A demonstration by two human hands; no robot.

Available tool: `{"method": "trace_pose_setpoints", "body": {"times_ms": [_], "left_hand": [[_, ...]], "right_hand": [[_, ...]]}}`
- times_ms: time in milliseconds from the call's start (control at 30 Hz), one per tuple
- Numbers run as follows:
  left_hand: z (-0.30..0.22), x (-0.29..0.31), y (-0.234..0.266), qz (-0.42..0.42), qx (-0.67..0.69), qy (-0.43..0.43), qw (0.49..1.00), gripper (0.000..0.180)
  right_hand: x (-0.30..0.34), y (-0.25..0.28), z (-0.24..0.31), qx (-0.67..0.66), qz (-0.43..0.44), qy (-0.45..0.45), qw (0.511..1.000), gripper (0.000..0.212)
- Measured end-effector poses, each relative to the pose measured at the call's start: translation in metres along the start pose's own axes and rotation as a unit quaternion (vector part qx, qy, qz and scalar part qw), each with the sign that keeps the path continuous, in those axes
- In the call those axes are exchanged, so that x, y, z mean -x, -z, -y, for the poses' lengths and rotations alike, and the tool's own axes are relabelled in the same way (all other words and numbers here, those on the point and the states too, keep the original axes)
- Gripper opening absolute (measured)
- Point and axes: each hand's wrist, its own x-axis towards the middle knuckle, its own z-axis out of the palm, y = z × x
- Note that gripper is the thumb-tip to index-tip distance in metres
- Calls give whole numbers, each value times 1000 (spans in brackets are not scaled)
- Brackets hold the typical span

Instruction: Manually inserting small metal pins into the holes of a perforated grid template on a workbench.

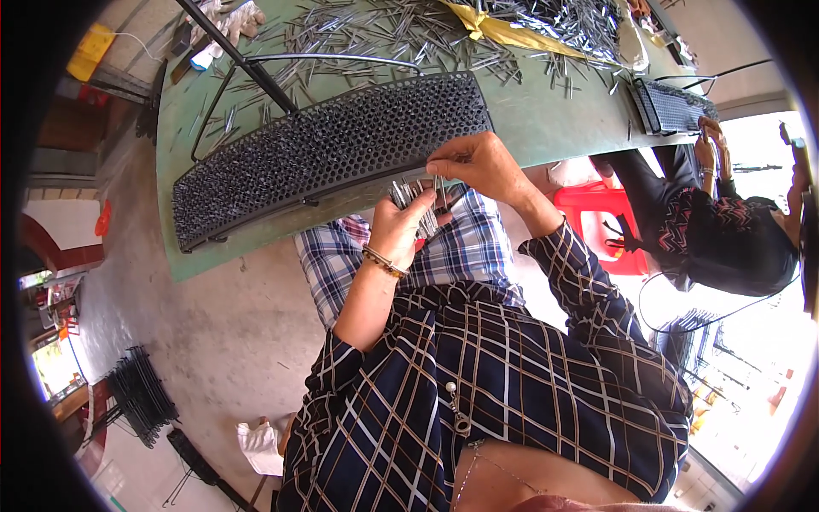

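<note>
A bundle of thin grey metal rods (424,220) is gripped in my left hand (394,229), held over my lap just below the near edge of a black perforated rack (375,128). My right hand (488,171) is closed in a pinch at the top of the bundle, with a metal rod at its fingertips, close to the rack's lower right edge. The rack is long and slightly curved, with rows of round holes. Rods fill many holes toward its left; more open holes show toward the right.
Loose metal rods (367,34) lie scattered over the green table (546,128), with a larger heap by a yellow cloth (512,32). Gloves (239,21) lie at the far left. On the right, a co-worker (725,230) handles another rack (678,107) near a red stool (601,213).
</note>
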Motion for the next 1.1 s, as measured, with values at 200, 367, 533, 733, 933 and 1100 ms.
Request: {"method": "trace_pose_setpoints", "body": {"times_ms": [200,367,533,733,933,1100], "left_hand": [[0,-2,5,-5,33,29,999,18],[5,-4,10,-6,55,48,997,16],[16,-8,16,-21,66,57,996,16],[57,-36,13,-122,49,-10,991,15],[57,-46,-3,-217,59,-71,972,9],[46,-53,-3,-202,70,23,977,15]], "right_hand": [[-10,12,9,7,-136,65,989,21],[-11,17,9,-26,-127,39,991,19],[-10,13,2,16,-174,23,984,18],[-31,5,-12,71,-205,167,962,17],[-36,7,-13,96,-173,218,956,15],[-37,7,-13,106,-159,232,954,15]]}}
